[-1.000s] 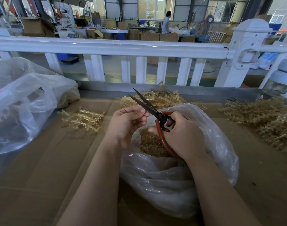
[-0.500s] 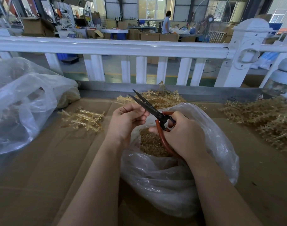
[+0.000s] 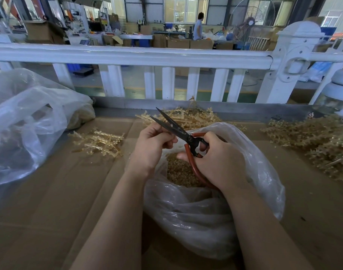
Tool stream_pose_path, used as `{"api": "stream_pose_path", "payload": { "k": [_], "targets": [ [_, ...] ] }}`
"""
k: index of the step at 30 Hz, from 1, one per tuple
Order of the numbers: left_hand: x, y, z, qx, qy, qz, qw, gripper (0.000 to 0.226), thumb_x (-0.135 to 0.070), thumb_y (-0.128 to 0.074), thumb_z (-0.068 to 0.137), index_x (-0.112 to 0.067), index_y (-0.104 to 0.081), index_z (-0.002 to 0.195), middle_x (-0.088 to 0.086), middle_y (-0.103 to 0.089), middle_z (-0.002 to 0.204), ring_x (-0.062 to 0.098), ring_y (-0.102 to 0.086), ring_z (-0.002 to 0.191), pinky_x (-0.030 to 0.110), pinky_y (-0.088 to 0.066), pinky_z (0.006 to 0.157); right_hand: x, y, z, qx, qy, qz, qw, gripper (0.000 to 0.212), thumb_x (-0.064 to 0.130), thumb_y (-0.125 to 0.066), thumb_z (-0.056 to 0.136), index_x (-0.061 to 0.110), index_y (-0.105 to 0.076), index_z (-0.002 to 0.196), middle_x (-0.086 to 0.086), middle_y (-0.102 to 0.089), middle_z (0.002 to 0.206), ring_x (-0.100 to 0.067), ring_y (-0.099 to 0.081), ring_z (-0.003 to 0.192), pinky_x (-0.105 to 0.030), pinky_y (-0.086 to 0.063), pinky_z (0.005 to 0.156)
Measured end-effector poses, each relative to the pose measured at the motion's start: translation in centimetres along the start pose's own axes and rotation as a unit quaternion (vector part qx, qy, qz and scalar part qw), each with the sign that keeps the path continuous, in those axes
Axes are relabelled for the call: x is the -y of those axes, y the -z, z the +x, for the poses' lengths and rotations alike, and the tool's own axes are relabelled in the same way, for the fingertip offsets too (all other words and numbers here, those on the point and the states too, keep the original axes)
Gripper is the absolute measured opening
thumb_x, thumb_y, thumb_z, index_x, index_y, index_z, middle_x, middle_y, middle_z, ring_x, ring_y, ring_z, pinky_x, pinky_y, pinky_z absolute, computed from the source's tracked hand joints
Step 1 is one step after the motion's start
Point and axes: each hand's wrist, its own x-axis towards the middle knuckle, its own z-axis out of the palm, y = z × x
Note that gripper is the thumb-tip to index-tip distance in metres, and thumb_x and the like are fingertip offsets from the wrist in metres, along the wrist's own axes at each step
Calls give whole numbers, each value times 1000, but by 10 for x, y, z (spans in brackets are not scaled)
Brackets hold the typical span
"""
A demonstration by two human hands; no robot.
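— Red-handled scissors [image 3: 175, 129]: where?
— Gripped in my right hand [image 3: 215, 158], blades apart, pointing to ten o'clock above the clear bag [image 3: 202, 221]. My left hand [image 3: 153, 145] curls at the blades; whether it pinches anything, I cannot tell

Both arms are shown bare: left forearm [image 3: 116, 221] and right forearm [image 3: 258, 227] are uncovered all the way to the bottom frame edge. The left hand [image 3: 153, 145] and right hand [image 3: 219, 158] are seen bare as well. Clothing above the elbows is cut off, cannot be told.
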Motion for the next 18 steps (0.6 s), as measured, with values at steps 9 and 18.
{"api": "stream_pose_path", "payload": {
  "k": [9, 18],
  "targets": [
    [-1, 0, 0, -3, 10, -10, 1000, 15, 16, -51, 85, 8, -63, 90, 13, -59, 71, 15, -52, 64, 27, -44, 65, -1, -1, 0, -20, 4, 2, 1000, 57, 86, -56, 66, 31, -47, 79, 25, -45, 66, 12, -40, 55, -7, -26, 52],
    [-3, 10, 0, 15, 40, -168, 985, 7, -6, -60, 86, -7, -65, 81, 4, -64, 73, 13, -55, 65, 24, -47, 65, -4, -4, 0, -60, 9, 23, 998, 63, 92, -42, 67, 30, -48, 78, 22, -49, 65, 4, -48, 56, -11, -35, 51]
  ]
}}
